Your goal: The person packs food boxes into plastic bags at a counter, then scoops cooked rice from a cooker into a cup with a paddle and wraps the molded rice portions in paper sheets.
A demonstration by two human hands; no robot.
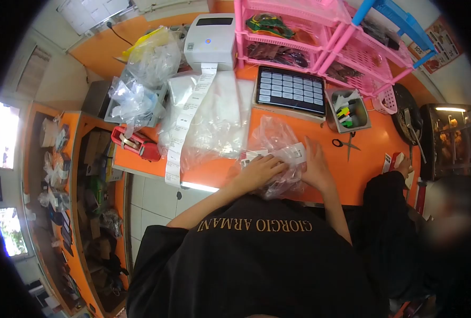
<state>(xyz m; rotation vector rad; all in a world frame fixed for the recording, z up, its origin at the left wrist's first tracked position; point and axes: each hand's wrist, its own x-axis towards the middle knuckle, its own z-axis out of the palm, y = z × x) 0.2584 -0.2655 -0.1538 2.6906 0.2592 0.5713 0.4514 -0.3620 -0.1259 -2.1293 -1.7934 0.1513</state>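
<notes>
A crumpled clear plastic bag (271,133) with white printed labels on it lies at the front of the orange table, between my hands. My left hand (261,173) rests on the bag's near left part, its fingers bent over the plastic. On the other side, my right hand (316,168) holds the bag's right edge, with its fingers pointing away from me along the plastic. One white label (295,152) shows beside my right hand. What is inside the bag I cannot make out.
Left of the bag are flat clear bags (219,116), a long strip of labels (190,114) from a white printer (210,42) and a red tape dispenser (136,144). Behind are a tablet (290,90) and pink racks (293,40). Scissors (347,146) and a co-worker's hand (403,165) are to the right.
</notes>
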